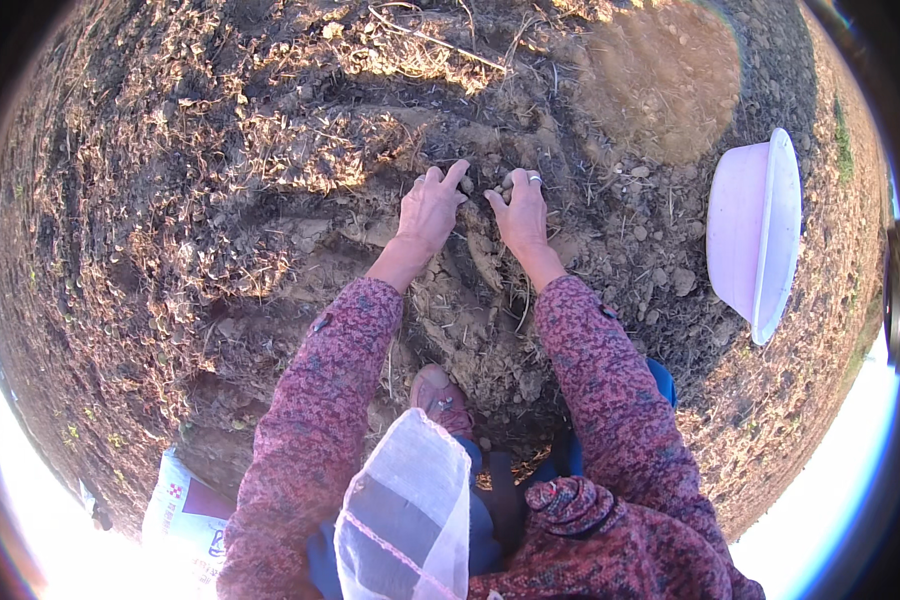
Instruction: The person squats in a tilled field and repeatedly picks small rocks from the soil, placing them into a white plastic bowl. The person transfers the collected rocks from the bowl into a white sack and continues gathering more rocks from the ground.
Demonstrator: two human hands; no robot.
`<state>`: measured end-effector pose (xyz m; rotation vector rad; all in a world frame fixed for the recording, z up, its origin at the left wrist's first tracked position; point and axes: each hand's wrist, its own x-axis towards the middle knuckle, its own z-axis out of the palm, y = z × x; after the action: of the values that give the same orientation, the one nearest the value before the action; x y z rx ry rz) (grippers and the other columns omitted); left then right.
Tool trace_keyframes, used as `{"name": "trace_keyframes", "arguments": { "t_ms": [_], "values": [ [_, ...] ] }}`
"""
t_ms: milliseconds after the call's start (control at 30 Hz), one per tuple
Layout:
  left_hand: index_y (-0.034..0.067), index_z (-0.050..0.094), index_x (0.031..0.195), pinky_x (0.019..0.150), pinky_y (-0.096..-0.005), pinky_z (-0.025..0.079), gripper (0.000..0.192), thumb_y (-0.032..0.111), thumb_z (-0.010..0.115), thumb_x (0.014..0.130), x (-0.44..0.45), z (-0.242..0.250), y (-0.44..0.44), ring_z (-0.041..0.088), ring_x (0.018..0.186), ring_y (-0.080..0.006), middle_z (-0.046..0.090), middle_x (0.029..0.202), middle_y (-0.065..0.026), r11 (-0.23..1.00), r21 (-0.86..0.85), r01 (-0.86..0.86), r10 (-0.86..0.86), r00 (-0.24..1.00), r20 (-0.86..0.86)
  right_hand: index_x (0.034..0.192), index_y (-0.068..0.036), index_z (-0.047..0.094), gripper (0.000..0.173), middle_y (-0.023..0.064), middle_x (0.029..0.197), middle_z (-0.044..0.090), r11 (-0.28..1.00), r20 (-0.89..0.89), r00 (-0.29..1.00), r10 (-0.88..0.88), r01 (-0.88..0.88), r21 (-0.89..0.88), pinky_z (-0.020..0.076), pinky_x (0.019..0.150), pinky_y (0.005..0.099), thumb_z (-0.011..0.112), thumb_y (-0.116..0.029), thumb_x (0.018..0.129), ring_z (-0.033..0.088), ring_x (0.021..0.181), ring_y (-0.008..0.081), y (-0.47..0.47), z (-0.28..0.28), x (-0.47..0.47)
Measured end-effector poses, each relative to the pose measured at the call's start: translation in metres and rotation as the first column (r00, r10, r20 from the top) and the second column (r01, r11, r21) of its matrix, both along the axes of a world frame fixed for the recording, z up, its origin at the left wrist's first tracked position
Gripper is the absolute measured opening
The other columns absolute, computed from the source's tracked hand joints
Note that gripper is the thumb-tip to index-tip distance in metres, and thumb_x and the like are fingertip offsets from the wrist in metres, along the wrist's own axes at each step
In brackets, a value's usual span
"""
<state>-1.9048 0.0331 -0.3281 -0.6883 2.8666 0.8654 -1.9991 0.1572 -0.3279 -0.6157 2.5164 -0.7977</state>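
Note:
Both of my hands reach down to the dry, broken soil [450,300] in front of me. My left hand [429,206] has its fingers spread at the dirt, the index finger pointing up and to the right. Small clods or lumps lie by its fingertips, and whether it pinches one is unclear. Just to the right, with a narrow gap between them, my right hand [520,210] wears a ring and has its thumb and curled fingers around a small brownish lump [505,187], partly hidden.
A pale pink plastic basin [739,232] stands tilted in view at the right. A printed white sack [180,510] lies at the lower left. My shoe [439,397] is below my hands; dry stalks [439,41] and leaf litter cover the ground ahead.

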Motion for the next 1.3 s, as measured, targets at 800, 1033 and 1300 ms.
{"name": "trace_keyframes", "arguments": {
  "t_ms": [800,1033,1300],
  "values": [
    [0.006,0.055,0.098,0.070,-0.0280,0.042,0.027,-0.002,0.064,0.074,0.004,-0.012,-0.025,0.048,0.074,-0.0186,0.049,0.087,-0.0047,0.884,0.467,-0.004,0.069,0.990,-0.121,0.085,-0.007,0.055,0.024,0.0106,0.085,0.061,0.886,-0.398,0.916,-0.053,0.227,0.404,0.0525,0.056,0.0375,0.056,-0.031,0.085,0.064,0.075,0.0264,-0.076,-0.026,-0.077],
    [0.006,0.056,0.096,0.068,-0.0279,0.042,0.025,0.000,0.066,0.073,0.002,-0.015,-0.025,0.046,0.070,-0.0177,0.048,0.084,-0.0044,0.874,0.486,-0.005,0.061,0.993,-0.100,0.086,-0.005,0.048,0.014,0.0142,0.089,0.057,0.985,-0.471,0.873,0.125,-0.052,0.165,0.0530,0.061,0.0357,0.057,-0.014,0.080,0.061,0.075,0.0280,-0.063,-0.024,-0.069],
    [0.004,0.057,0.091,0.066,-0.0301,0.042,0.022,0.001,0.067,0.072,0.005,-0.016,-0.030,0.045,0.069,-0.0194,0.048,0.080,-0.0062,0.889,0.457,-0.014,0.088,0.986,-0.142,0.108,0.000,0.051,0.029,0.0150,0.080,0.056,0.829,0.419,0.868,-0.267,0.429,-0.360,0.0474,0.062,0.0351,0.055,-0.007,0.079,0.059,0.069,0.0254,0.031,0.074,-0.120]
  ]
}}
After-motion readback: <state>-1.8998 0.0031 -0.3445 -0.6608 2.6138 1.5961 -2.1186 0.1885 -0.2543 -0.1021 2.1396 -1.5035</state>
